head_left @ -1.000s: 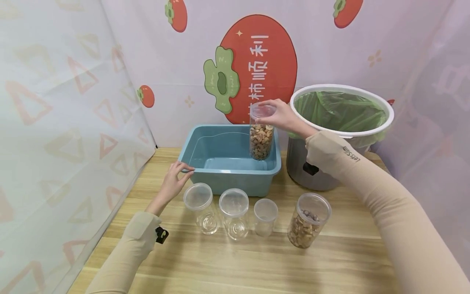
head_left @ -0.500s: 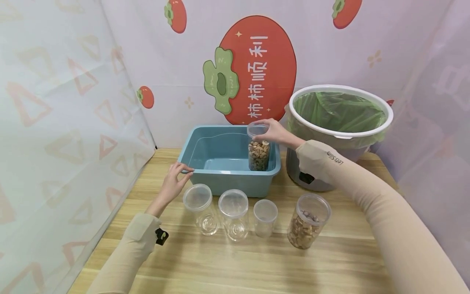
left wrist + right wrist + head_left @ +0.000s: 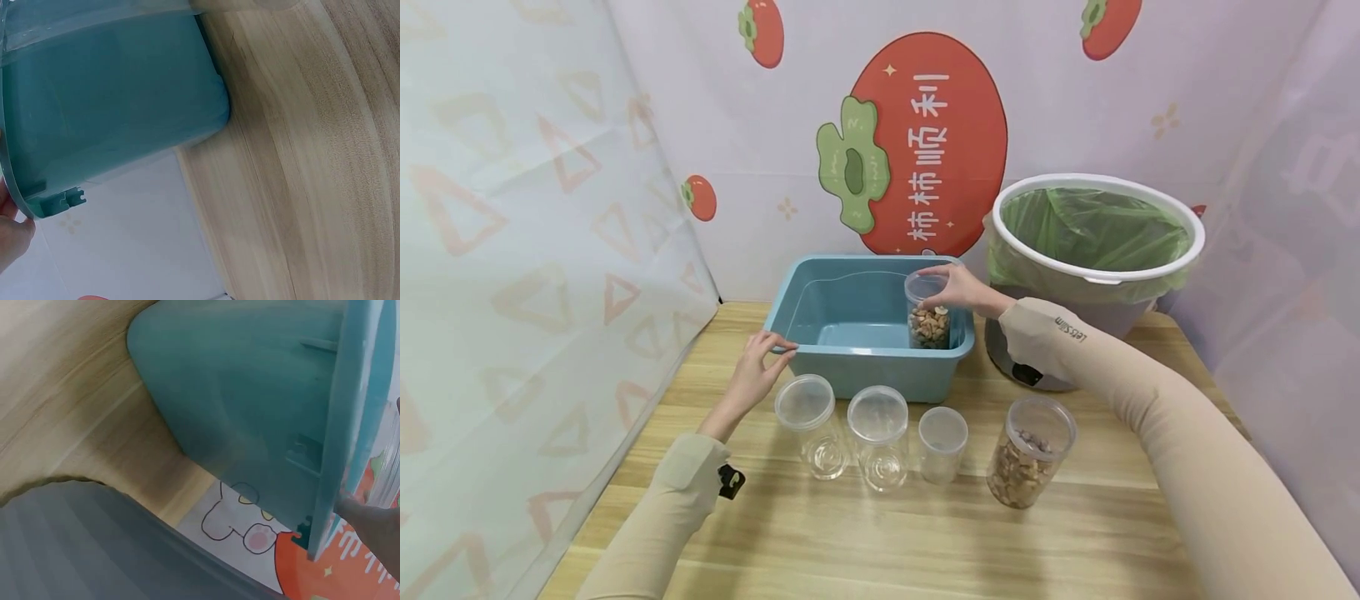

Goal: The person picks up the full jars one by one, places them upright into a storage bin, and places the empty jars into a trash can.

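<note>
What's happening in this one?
A person's right hand holds a clear jar of nuts by its top, inside the right end of a blue basin; whether it touches the bottom is hidden. The left hand pinches the basin's near-left rim. In front stand three clear jars and a second nut jar.

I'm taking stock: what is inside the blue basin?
In the blue basin, at its right end, is a jar of nuts, its top held by the right hand. The front wall hides the jar's base.
</note>
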{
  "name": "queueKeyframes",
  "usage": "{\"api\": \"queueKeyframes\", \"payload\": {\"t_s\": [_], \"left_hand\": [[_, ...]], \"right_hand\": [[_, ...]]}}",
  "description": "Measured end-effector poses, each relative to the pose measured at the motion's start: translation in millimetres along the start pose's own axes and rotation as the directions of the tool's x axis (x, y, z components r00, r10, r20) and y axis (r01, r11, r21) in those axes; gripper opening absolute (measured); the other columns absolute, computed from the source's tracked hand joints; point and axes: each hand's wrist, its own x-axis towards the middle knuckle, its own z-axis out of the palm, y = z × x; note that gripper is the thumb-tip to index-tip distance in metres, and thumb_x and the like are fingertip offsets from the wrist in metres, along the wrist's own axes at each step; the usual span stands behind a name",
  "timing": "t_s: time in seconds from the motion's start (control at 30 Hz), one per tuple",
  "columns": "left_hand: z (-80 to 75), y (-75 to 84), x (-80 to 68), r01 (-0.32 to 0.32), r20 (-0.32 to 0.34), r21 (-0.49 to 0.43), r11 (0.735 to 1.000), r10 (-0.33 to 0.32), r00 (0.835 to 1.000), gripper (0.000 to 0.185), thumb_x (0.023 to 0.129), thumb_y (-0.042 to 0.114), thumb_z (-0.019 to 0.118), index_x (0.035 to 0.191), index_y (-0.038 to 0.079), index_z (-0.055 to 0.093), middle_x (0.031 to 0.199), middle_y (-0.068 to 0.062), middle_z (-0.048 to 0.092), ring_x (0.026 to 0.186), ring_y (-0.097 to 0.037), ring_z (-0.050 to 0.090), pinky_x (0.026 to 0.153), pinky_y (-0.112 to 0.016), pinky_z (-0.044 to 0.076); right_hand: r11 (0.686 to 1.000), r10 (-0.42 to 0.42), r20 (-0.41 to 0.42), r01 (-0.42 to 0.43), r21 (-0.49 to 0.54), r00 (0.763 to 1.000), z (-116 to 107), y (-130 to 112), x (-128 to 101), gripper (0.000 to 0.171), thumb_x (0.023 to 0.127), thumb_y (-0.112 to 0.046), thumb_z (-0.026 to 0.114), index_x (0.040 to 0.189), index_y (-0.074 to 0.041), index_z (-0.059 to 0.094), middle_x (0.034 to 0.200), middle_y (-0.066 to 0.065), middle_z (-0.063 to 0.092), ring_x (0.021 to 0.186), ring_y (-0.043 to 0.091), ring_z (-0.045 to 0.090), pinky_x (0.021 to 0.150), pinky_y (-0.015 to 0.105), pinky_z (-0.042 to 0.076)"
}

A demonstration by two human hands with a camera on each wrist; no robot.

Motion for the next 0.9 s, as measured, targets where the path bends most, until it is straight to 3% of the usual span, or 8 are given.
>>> {"api": "queueKeyframes", "payload": {"t_s": [0.13,0.43,0.77,0.9], "left_hand": [[0.4,-0.4,-0.1,-0.002,-0.001,0.001,1.0,0.002,1.0,0.008,0.08,0.002,0.063,0.088,0.002,0.064,0.09,-0.013,0.056,0.09,-0.03,0.045,0.078,-0.042,0.033],[1.0,0.8,-0.6,0.012,0.004,0.02,1.0,-0.012,1.0,0.009,0.079,0.001,0.063,0.088,0.001,0.063,0.09,-0.013,0.055,0.091,-0.028,0.044,0.078,-0.043,0.033],[3.2,-0.1,-0.8,0.011,0.005,0.013,1.0,-0.011,1.0,0.009,0.079,0.0,0.063,0.088,0.001,0.063,0.089,-0.013,0.056,0.088,-0.027,0.044,0.076,-0.039,0.032],[3.1,-1.2,-1.1,0.014,0.002,0.011,1.0,-0.014,1.0,0.009,0.079,0.0,0.062,0.088,0.001,0.063,0.089,-0.013,0.055,0.087,-0.027,0.044,0.075,-0.038,0.033]], "right_hand": [[1.0,0.02,0.024,-0.019,-0.017,1.0,0.8,2.6,-0.3,0.06,0.075,-0.019,0.07,0.128,-0.007,0.045,0.129,0.014,0.045,0.106,0.026,0.045,0.083,0.04,0.041],[0.999,0.039,0.066,-0.037,-0.041,0.997,6.4,7.6,2.0,0.059,0.074,-0.017,0.071,0.127,-0.007,0.047,0.122,0.014,0.05,0.099,0.026,0.046,0.083,0.04,0.041],[0.992,-0.006,0.064,0.014,-0.126,0.998,8.2,7.3,0.4,0.059,0.075,-0.016,0.07,0.127,-0.002,0.046,0.119,0.018,0.051,0.088,0.025,0.049,0.072,0.034,0.041],[0.982,-0.035,0.067,0.047,-0.183,0.997,5.2,6.9,-1.2,0.06,0.074,-0.019,0.071,0.126,-0.001,0.047,0.121,0.018,0.051,0.094,0.025,0.051,0.076,0.037,0.043]]}}
